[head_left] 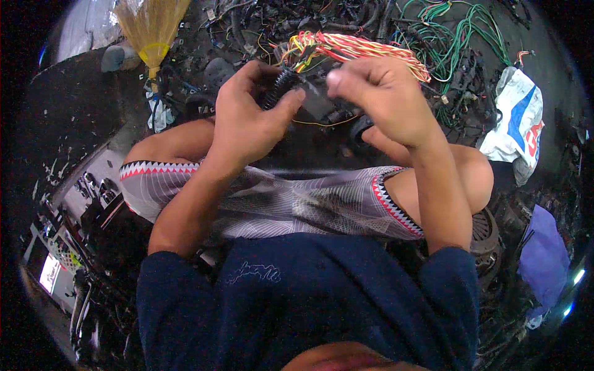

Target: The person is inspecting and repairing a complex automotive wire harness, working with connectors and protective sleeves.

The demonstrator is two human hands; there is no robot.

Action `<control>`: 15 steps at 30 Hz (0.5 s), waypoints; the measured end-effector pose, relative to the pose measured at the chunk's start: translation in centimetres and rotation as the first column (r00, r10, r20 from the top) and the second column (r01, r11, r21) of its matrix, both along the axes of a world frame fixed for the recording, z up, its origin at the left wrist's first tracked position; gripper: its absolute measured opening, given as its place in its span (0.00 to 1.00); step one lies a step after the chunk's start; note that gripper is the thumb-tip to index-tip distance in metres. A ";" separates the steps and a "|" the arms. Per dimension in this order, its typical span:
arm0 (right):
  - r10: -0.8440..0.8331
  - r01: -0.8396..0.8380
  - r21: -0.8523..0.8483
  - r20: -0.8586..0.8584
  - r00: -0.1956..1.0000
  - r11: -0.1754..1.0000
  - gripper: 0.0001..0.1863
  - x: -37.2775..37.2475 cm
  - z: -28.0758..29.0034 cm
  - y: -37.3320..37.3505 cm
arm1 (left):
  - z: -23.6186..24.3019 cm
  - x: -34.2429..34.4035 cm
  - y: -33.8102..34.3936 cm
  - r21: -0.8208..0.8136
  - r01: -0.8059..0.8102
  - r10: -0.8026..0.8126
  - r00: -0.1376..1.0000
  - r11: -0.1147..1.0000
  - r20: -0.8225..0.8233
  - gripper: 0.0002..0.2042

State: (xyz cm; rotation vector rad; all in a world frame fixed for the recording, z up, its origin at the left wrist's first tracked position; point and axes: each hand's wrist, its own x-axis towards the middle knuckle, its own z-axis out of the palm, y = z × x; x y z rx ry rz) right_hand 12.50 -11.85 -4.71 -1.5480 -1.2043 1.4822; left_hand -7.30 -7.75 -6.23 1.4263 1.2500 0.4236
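My left hand [251, 111] is closed around a length of black ribbed tubing [279, 85] in front of my lap. At the tube's upper end is a bundle of red, yellow and white wires [357, 52], lying out to the right. My right hand [383, 102] is raised just below the bundle, to the right of the tube, with its fingers curled and thumb drawn in; whatever may be between them is hidden. A thin yellow wire [322, 122] runs below the hands.
Tangled dark cables [241, 25] and green wires [464, 34] lie ahead. A straw broom [148, 31] is at upper left, a white printed bag [512, 117] at right, a purple cloth [544, 260] at lower right. My crossed legs [291, 198] are beneath my hands.
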 end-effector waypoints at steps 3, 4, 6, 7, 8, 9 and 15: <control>0.162 -0.155 -0.133 0.044 0.986 0.979 0.14 -1.0 -0.4 -0.5 | 0.6 0.0 0.2 0.024 -0.010 0.011 1.000 1.000 -0.017 0.15; 0.176 -0.169 -0.127 0.044 0.983 0.977 0.13 -1.4 -1.3 -0.7 | 0.5 -0.1 0.3 0.035 -0.001 0.000 1.000 0.999 0.030 0.14; 0.150 -0.144 -0.103 0.048 0.988 0.984 0.13 -1.9 -1.9 -0.7 | 0.6 -0.1 0.2 0.045 0.005 -0.009 0.997 0.999 0.073 0.13; 0.124 -0.120 -0.077 0.051 0.991 0.990 0.13 -2.2 -2.0 -0.7 | 0.7 -0.2 0.3 0.019 -0.013 0.012 0.997 1.000 0.082 0.13; 0.110 -0.104 -0.080 0.073 0.991 0.991 0.11 -2.0 -1.6 -0.7 | 0.9 -0.2 0.4 -0.007 -0.032 0.032 0.995 0.999 0.091 0.12; 0.111 -0.105 -0.080 0.072 0.991 0.991 0.11 -1.9 -1.7 -0.7 | 0.9 -0.2 0.4 -0.008 -0.033 0.033 0.995 0.999 0.091 0.12; -0.095 0.106 0.117 -0.099 0.991 0.987 0.11 -1.9 -1.7 -0.8 | 0.6 0.0 0.5 0.001 -0.046 0.045 0.991 0.999 0.126 0.14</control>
